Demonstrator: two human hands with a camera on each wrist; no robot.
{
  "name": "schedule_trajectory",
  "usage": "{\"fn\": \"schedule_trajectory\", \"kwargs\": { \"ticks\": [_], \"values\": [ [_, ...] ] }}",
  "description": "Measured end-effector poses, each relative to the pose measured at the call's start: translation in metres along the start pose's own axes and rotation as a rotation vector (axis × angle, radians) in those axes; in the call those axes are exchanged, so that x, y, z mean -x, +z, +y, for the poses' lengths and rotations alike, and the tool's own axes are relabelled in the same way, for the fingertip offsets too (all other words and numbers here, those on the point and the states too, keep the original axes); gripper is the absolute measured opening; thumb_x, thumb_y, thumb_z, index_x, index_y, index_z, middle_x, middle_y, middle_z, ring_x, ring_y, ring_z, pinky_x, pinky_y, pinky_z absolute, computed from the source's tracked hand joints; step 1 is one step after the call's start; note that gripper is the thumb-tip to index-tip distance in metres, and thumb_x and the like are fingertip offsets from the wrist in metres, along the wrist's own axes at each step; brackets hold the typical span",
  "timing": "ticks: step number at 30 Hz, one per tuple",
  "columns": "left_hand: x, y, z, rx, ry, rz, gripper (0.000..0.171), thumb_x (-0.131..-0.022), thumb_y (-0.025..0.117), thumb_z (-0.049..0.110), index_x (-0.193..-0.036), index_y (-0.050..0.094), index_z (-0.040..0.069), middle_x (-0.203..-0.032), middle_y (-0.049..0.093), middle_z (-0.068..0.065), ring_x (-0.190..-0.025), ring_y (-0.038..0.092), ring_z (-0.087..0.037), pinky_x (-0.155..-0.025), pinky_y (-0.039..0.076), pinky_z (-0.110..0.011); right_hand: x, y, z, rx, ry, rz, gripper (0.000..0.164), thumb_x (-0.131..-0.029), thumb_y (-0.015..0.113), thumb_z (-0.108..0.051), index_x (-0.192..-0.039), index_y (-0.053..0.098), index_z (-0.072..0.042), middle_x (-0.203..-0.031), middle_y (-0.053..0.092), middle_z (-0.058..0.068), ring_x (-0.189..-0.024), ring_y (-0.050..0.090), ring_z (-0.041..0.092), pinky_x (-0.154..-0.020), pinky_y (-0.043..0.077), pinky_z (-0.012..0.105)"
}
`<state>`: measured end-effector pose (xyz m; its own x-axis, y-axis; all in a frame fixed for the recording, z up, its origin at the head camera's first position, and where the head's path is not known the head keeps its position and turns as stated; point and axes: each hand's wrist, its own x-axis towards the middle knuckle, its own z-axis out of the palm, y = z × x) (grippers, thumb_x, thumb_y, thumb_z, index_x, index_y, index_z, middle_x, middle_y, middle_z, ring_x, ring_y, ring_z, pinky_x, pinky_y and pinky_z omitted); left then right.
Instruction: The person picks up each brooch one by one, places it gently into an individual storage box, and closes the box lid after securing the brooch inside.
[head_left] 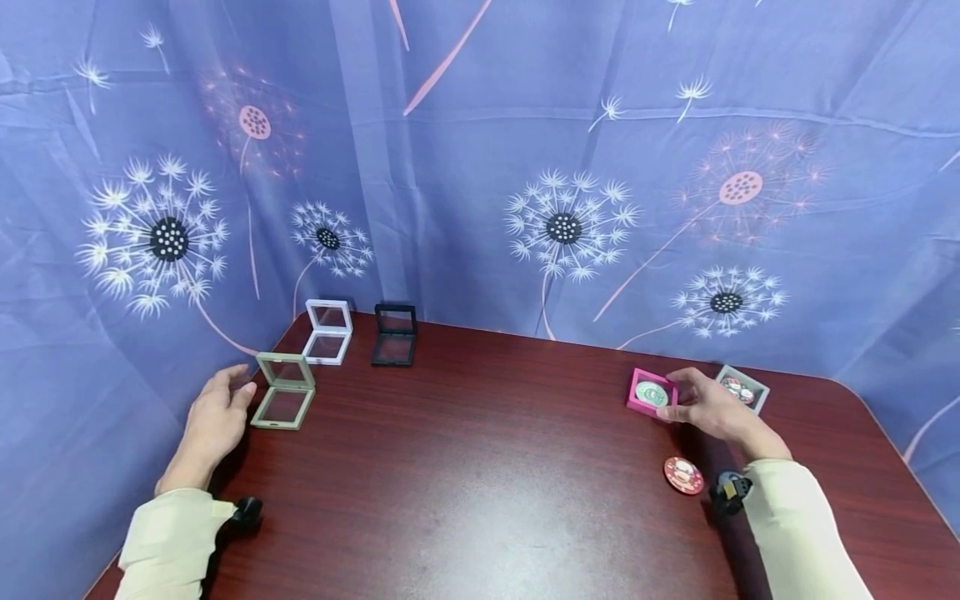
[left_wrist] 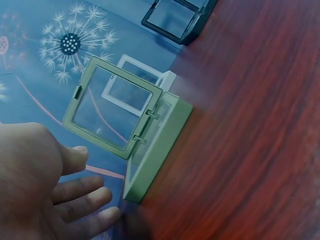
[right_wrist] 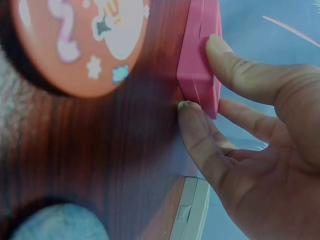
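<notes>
My right hand [head_left: 708, 404] pinches the corner of a closed pink display case [head_left: 633, 402], thumb on one side and fingers on the other. A pale green round disc [head_left: 651, 394] shows through its clear window. In the right wrist view the thumb presses the pink case [right_wrist: 197, 65] and the index fingertip is at its edge. On the left, my left hand [head_left: 216, 417] is held with loose fingers beside an olive-green case [head_left: 285, 386], whose lid stands up on its hinges. In the left wrist view a gap shows between those fingers and the green case [left_wrist: 162, 150].
White [head_left: 327, 347] and black [head_left: 394, 350] cases stand with lids raised at the back left. Behind my right hand is a grey case [head_left: 757, 396] with a red-and-white disc inside. A red disc [head_left: 683, 476] lies nearer me. The curtain [head_left: 465, 208] borders the table.
</notes>
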<state>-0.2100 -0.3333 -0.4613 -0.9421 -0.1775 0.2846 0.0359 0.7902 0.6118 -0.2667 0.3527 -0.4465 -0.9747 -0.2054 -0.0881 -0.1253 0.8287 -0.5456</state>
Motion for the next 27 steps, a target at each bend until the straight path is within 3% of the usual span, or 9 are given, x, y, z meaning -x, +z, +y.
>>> {"fn": "schedule_trajectory", "kwargs": {
  "ticks": [8, 17, 27],
  "values": [
    [-0.008, 0.009, -0.001, 0.058, -0.022, 0.009, 0.042, -0.104, 0.041, 0.016, -0.143, 0.040, 0.000, -0.130, 0.051, -0.028, -0.116, 0.048, -0.045, -0.094, 0.036, -0.056, 0.000, -0.001, -0.001, 0.000, 0.004, -0.002, 0.073, -0.082, 0.077, -0.035, -0.133, 0.044, 0.005, -0.102, 0.061, 0.022, -0.090, 0.058, 0.032, -0.077, 0.048, 0.046],
    [-0.008, 0.011, 0.003, 0.044, -0.044, 0.031, 0.032, -0.104, 0.045, 0.024, -0.125, 0.051, 0.001, -0.117, 0.058, -0.028, -0.106, 0.053, -0.043, -0.088, 0.037, -0.053, 0.001, 0.000, -0.002, -0.008, 0.014, 0.000, 0.070, -0.083, 0.077, -0.031, -0.133, 0.043, 0.005, -0.104, 0.060, 0.024, -0.091, 0.057, 0.033, -0.077, 0.048, 0.046],
    [-0.010, 0.013, 0.000, 0.022, -0.028, 0.016, 0.030, -0.101, 0.052, 0.026, -0.119, 0.055, 0.002, -0.112, 0.062, -0.025, -0.100, 0.055, -0.042, -0.081, 0.038, -0.051, -0.002, -0.001, 0.000, -0.021, 0.007, 0.030, 0.068, -0.085, 0.076, -0.027, -0.132, 0.043, 0.008, -0.105, 0.060, 0.027, -0.093, 0.058, 0.036, -0.080, 0.047, 0.050]
  ]
}}
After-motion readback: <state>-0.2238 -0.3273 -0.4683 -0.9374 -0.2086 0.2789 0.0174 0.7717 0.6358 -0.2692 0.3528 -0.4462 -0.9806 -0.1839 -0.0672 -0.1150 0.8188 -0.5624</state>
